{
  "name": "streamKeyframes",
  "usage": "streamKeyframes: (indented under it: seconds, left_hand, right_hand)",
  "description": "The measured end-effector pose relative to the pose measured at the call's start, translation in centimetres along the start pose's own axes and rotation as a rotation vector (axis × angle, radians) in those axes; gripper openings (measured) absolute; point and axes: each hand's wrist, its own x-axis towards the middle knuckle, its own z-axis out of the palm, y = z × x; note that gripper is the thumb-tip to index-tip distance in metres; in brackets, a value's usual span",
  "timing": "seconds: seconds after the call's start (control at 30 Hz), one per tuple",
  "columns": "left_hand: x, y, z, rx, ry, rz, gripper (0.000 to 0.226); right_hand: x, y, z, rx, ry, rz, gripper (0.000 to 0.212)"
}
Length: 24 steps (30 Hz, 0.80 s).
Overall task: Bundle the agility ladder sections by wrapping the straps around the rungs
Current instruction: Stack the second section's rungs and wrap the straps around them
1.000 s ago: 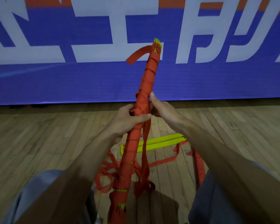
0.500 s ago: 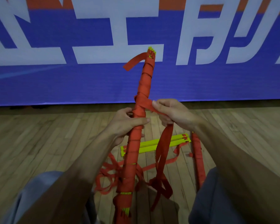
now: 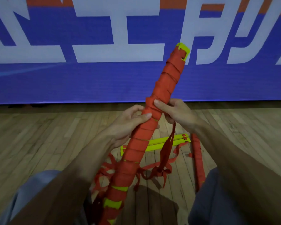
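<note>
1. Against half a second ago, the wrapped bundle no longer stands near upright. It now leans, with its top tipped over to the right.
2. The right grip was drawing the loose strap out to the right of the bundle. Now it sits tight against the bundle, thumb on the wrap, pinching the strap, which drops from under the hand toward the wooden floor.
3. The curled strap tail that stuck out left of the top no longer shows. Instead we see the yellow rung ends bare at the tip.
4. The left grip stays clenched round the bundle just below the right, thumb laid across the front.
5. The bundle is held in the air between the knees. Its long axis runs diagonally from lower left near us to upper right, and the tip points up at the blue banner.
6. On the floor beyond lie unwrapped yellow rungs, and a second wrapped bundle lies to their right.
</note>
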Motion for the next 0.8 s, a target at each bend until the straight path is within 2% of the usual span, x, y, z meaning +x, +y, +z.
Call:
streamKeyframes:
  seconds: [0.13, 0.27, 0.37, 0.43, 0.53, 0.6, 0.7, 0.8]
  left_hand:
    - [0.0, 0.0, 0.5, -0.077, -0.060, 0.023, 0.029]
    - [0.2, 0.2, 1.7, -0.064, 0.016, 0.028, 0.031]
    - [0.6, -0.2, 2.3, 0.161, 0.234, 0.035, 0.040]
    - [0.7, -0.8, 2.1, 0.389, 0.331, 0.034, 0.052]
    - [0.0, -2.1, 2.5, 0.801, 0.289, 0.043, 0.067]
    - [-0.2, -2.8, 3.2, 0.986, 0.256, 0.083, 0.076]
    - [0.0, -3.2, 3.6, 1.066, 0.307, 0.136, 0.072]
    - [0.4, -3.2, 3.3, 0.931, 0.311, 0.135, 0.061]
  right_hand:
    - [0.1, -0.5, 0.8, 0.134, 0.119, -0.014, 0.022]
    - [0.4, -1.1, 0.9, 0.254, 0.253, -0.045, 0.020]
    - [0.9, -1.1, 1.2, 0.271, 0.370, -0.040, 0.014]
    - [1.4, -0.7, 1.1, 0.236, 0.472, -0.004, 0.021]
    - [1.9, -0.3, 0.5, 0.167, 0.620, 0.048, 0.022]
    - [1.8, -0.3, 0.2, 0.145, 0.698, 0.057, 0.023]
    - [1.5, -0.3, 0.2, 0.121, 0.727, 0.081, 0.024]
    - [1.4, -0.4, 0.2, 0.048, 0.746, 0.084, 0.030]
